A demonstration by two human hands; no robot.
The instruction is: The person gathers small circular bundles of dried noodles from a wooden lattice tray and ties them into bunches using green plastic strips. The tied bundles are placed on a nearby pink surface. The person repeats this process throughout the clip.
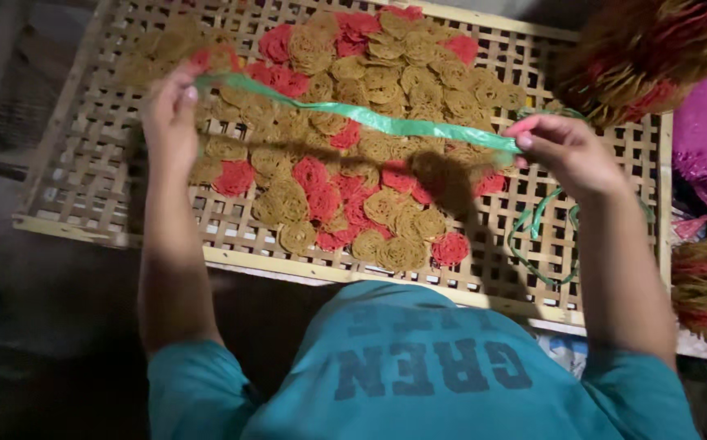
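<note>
Woven bamboo tray (60,204), large and rectangular, loaded with flat coiled noodle rounds (386,208) in tan and red, packed edge to edge across its middle. Green plastic strip (370,118), thin and translucent, stretched taut above the rounds, sloping down from left hand (170,114) to right hand (569,151). Each hand pinching one end between thumb and fingers; loose green loops (537,232) hanging below right hand over tray.
</note>
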